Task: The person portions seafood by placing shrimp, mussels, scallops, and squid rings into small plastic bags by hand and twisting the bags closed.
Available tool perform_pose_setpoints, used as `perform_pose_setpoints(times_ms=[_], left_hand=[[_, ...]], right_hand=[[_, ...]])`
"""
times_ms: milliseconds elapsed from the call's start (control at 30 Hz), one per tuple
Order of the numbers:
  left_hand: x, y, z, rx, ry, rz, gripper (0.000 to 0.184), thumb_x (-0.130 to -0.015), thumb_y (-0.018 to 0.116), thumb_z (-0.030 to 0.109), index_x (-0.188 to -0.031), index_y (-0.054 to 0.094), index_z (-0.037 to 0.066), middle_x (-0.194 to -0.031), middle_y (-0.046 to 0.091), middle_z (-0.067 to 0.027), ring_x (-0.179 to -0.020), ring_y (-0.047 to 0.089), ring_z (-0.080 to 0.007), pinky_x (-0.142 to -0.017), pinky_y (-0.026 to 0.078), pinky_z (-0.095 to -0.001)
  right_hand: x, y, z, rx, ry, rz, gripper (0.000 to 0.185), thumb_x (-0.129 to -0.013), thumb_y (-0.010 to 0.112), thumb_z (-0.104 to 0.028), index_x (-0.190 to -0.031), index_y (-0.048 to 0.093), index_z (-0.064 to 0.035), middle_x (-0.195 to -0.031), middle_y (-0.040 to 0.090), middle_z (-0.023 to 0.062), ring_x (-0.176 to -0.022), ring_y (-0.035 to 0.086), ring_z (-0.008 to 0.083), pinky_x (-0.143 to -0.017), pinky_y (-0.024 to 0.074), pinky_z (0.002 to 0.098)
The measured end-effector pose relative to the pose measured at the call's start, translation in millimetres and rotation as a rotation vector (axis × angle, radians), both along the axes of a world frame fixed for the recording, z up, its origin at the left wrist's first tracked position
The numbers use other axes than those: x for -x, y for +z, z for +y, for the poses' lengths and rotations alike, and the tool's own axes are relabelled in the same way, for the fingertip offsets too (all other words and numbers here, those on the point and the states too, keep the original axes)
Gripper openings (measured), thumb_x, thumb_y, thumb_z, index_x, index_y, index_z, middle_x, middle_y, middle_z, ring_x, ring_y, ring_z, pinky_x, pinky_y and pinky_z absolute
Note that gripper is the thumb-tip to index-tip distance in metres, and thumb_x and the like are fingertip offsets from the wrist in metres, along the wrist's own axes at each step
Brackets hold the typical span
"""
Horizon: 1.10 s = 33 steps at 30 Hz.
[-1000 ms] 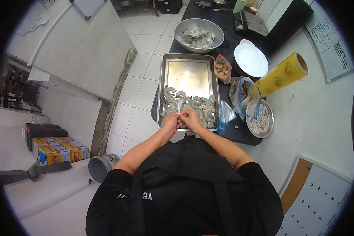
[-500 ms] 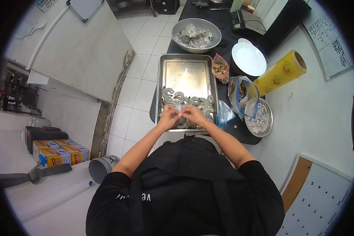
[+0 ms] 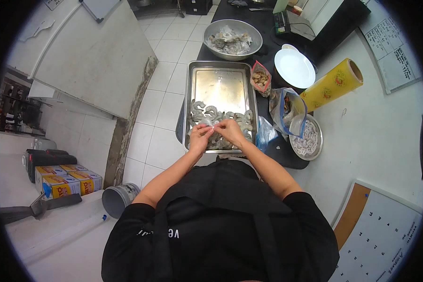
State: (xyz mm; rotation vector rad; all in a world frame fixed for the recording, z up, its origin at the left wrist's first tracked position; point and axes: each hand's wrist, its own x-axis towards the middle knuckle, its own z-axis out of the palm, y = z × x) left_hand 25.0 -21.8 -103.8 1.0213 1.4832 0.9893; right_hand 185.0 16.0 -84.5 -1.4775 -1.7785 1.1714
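Left hand [image 3: 200,137] and right hand [image 3: 231,132] have edged slightly farther over the metal tray [image 3: 223,87] since half a second ago, fingertips meeting, pinched on a wisp of clear plastic [image 3: 207,121]. Beneath it all stretches a black table [image 3: 286,157]; the tray on it is rectangular and shiny, its far half smooth and bare. Past that end sits a round, dull grey bowl [image 3: 232,57] heaped with crumpled plastic [image 3: 230,42]. Off to the right I see a glossy yellow roll [image 3: 333,84] and a smooth white oval dish [image 3: 293,68]. A blue-edged zip bag [image 3: 279,110] partly blocks a smaller bowl [image 3: 320,141] of pale curls [image 3: 309,141]. Grey, curled shrimp [image 3: 199,110] crowd the tray's near half, some hidden behind the hands.
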Motion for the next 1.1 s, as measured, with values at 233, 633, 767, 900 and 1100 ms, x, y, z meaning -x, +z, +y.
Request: perform_pose_setpoints(times_ms=[233,633,767,900,1100], left_hand=[[9,10,0,-0.259,-0.108,0.265,0.015,-0.077,0.071,0.011,-0.090,0.072,0.005,-0.107,0.057,-0.0087,-0.099,0.056,-0.0221,-0.087,0.044,-0.0303],[14,17,-1,-0.453,-0.123,0.378,0.028,-0.070,0.072,0.011,-0.095,0.061,0.002,-0.097,0.062,-0.0140,-0.099,0.058,-0.0299,-0.086,0.045,-0.0365],[14,12,3,-0.410,-0.270,0.347,0.041,-0.071,0.071,0.020,-0.104,0.054,0.001,-0.095,0.062,-0.0173,-0.099,0.058,-0.0352,-0.083,0.046,-0.0395],[13,19,4,-0.204,-0.344,0.437,0.036,-0.076,0.067,0.021,-0.102,0.056,0.000,-0.096,0.062,-0.0190,-0.094,0.060,-0.0364,-0.081,0.047,-0.0393],[27,41,19,-0.060,-0.689,0.319,0.042,-0.080,0.065,0.025,-0.115,0.059,0.002,-0.097,0.065,-0.0177,-0.085,0.064,-0.0268,-0.076,0.049,-0.0360]], right_hand=[[11,-6,-1,-0.015,-0.073,-0.140,0.026,-0.076,0.068,-0.023,-0.084,0.070,0.0013,-0.071,0.067,0.0143,-0.065,0.064,0.0198,-0.061,0.0489,0.0320],[22,20,-10,-0.299,0.047,-0.178,0.016,-0.071,0.064,-0.017,-0.073,0.062,-0.0011,-0.075,0.061,0.0167,-0.070,0.061,0.0340,-0.065,0.0489,0.0421],[23,39,-12,-0.500,0.139,-0.244,0.013,-0.073,0.063,-0.011,-0.075,0.059,0.0012,-0.073,0.057,0.0155,-0.068,0.058,0.0332,-0.064,0.0484,0.0415],[14,49,-6,-0.617,0.224,-0.304,0.012,-0.074,0.062,-0.010,-0.075,0.057,0.0000,-0.075,0.055,0.0154,-0.071,0.057,0.0333,-0.065,0.0478,0.0420],[-16,57,11,-0.673,0.170,-0.340,0.010,-0.071,0.064,-0.006,-0.074,0.057,-0.0004,-0.074,0.055,0.0153,-0.072,0.057,0.0331,-0.065,0.0472,0.0404]])
